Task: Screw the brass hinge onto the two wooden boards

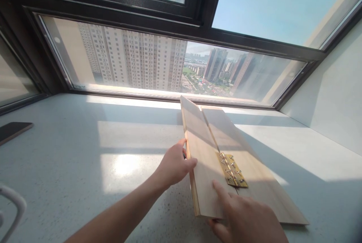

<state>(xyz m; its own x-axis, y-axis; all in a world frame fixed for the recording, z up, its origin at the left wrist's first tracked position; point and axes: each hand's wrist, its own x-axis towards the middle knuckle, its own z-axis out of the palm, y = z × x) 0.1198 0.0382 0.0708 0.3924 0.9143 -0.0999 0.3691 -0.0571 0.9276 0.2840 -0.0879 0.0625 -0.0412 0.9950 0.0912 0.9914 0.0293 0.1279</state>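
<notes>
Two pale wooden boards are joined by a brass hinge (232, 170) that has several screws standing up in it. The left board (198, 133) is tilted, its left edge raised off the white surface. The right board (254, 160) lies lower and looks flat. My left hand (177, 163) is closed on the left board's outer edge, thumb on top and the other fingers partly hidden beneath. At the near end of the same board, my right hand (249, 216) grips the edge, with one finger on top and part of the hand under it, close to the hinge.
The white speckled sill (70, 141) runs up to a dark-framed window (158, 97). A flat dark object (14, 131) lies at the far left. A white curved tube-like piece (18, 201) shows at the lower left. On the right stands a white wall (339, 103).
</notes>
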